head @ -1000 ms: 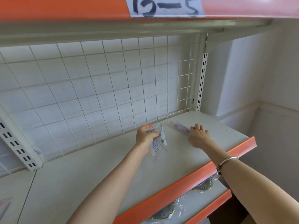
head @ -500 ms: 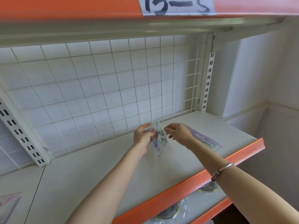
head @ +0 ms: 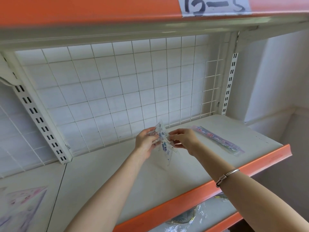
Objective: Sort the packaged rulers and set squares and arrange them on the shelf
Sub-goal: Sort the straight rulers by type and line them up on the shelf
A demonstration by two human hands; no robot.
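Note:
A clear packaged set square with blue print is held upright above the middle of the white shelf. My left hand grips its left side. My right hand pinches its right edge. A long packaged ruler in pink and purple lies flat on the shelf to the right, apart from both hands. Another packaged set square in pale pink and purple lies on the neighbouring shelf section at the lower left.
A white wire grid backs the shelf, with slotted uprights at each side. An orange lip runs along the shelf front. The shelf above hangs low overhead. Plastic-wrapped items lie on the shelf below.
My right hand left the ruler lying on the shelf and moved left to the set square, which both hands now hold. The view shifted slightly.

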